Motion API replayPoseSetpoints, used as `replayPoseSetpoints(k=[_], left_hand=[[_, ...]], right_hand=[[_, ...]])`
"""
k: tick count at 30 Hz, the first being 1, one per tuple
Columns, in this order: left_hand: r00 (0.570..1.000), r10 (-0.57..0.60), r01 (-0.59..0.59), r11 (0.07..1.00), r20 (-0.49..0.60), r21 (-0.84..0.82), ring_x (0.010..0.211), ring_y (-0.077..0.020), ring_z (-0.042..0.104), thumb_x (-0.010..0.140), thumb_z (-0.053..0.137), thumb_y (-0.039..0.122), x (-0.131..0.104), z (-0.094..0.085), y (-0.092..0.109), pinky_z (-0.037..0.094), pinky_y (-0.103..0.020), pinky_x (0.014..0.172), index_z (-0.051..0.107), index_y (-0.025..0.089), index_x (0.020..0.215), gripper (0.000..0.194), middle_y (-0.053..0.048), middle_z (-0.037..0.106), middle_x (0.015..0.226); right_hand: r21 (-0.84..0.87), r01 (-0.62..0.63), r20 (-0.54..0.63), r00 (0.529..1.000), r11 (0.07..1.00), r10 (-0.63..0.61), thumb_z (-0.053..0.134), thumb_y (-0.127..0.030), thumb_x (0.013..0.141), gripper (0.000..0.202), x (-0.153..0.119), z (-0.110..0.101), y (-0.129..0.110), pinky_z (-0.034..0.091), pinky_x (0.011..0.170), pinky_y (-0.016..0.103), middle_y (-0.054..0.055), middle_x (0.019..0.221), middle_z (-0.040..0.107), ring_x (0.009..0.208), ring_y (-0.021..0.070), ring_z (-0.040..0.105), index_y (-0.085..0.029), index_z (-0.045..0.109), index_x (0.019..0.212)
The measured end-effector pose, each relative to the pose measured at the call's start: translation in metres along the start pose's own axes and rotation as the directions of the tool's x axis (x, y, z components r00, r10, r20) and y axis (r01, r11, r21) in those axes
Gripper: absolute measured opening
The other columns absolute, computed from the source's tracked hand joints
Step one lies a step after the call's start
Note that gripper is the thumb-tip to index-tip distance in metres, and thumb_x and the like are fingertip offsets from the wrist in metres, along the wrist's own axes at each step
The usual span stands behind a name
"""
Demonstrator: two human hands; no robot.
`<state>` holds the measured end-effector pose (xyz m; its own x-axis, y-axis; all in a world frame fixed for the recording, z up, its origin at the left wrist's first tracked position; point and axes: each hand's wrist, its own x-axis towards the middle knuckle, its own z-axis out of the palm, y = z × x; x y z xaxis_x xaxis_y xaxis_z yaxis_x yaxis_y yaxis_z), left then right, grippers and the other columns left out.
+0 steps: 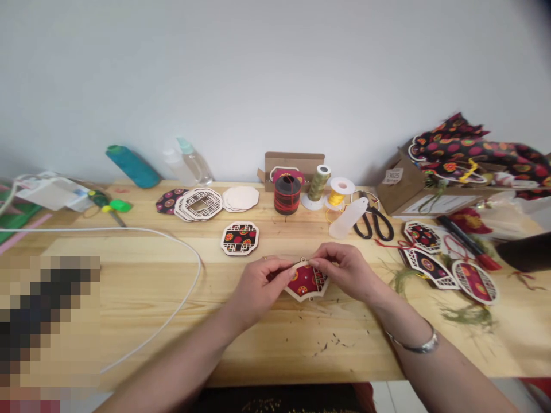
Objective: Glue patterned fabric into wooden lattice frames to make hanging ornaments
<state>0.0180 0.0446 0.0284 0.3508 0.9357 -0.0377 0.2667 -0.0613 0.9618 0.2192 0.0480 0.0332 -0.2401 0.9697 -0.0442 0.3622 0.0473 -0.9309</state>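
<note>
Between my two hands is a fan-shaped ornament (305, 282) with a pale wooden frame, dark red patterned fabric and a small ring at its top edge. My left hand (263, 287) pinches its upper left side, thumb on the front. At the upper right, my right hand (342, 268) grips the same frame near the ring, fingers closed. The fingertips partly cover the ornament's edges. On the table just left of it lies an octagonal ornament (240, 238) with lattice and patterned fabric.
Behind stand a red thread spool (287, 195), a green spool (319, 184), a yellow spool (340, 194), a white bottle (348, 219) and scissors (375, 223). Finished-looking ornaments (474, 281) lie right, below a cardboard box (400, 183). A white cable (189, 287) curves across the left.
</note>
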Motion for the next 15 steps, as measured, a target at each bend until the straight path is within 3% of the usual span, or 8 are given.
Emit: replayPoseSetpoints(k=[3,8,15], left_hand=[[0.999,-0.028,0.03,0.999,0.04,-0.037,0.079,-0.0151,0.065,0.081,0.059,0.027,0.0002,0.0009,0.001,0.051,-0.026,0.072,0.073,0.017,0.097,0.024,-0.005,0.073,0.088],[0.998,-0.046,0.049,0.997,0.052,-0.057,0.068,-0.0122,0.06,0.08,0.059,0.029,-0.0005,0.0005,0.0017,0.048,-0.023,0.063,0.074,0.017,0.088,0.021,-0.003,0.07,0.076],[0.996,-0.067,0.071,0.996,0.066,-0.054,0.066,-0.0115,0.057,0.079,0.06,0.028,0.0008,-0.0025,0.004,0.046,-0.023,0.063,0.073,0.017,0.081,0.017,-0.001,0.068,0.073]], right_hand=[[0.029,-0.027,0.03,0.999,0.999,0.026,0.06,-0.038,0.08,0.025,0.0004,0.0001,0.001,0.037,0.05,0.023,0.0,0.059,0.058,0.055,0.0105,0.046,-0.016,0.063,0.067],[0.028,-0.044,0.044,0.998,0.999,0.043,0.061,-0.039,0.08,0.027,0.0006,0.0009,0.0027,0.036,0.051,0.024,-0.001,0.059,0.057,0.056,0.0103,0.044,-0.016,0.063,0.066],[0.089,-0.14,0.081,0.988,0.986,0.133,0.063,-0.044,0.076,0.03,0.0018,0.0017,0.0018,0.035,0.051,0.024,-0.001,0.059,0.056,0.056,0.0101,0.043,-0.015,0.065,0.068]])
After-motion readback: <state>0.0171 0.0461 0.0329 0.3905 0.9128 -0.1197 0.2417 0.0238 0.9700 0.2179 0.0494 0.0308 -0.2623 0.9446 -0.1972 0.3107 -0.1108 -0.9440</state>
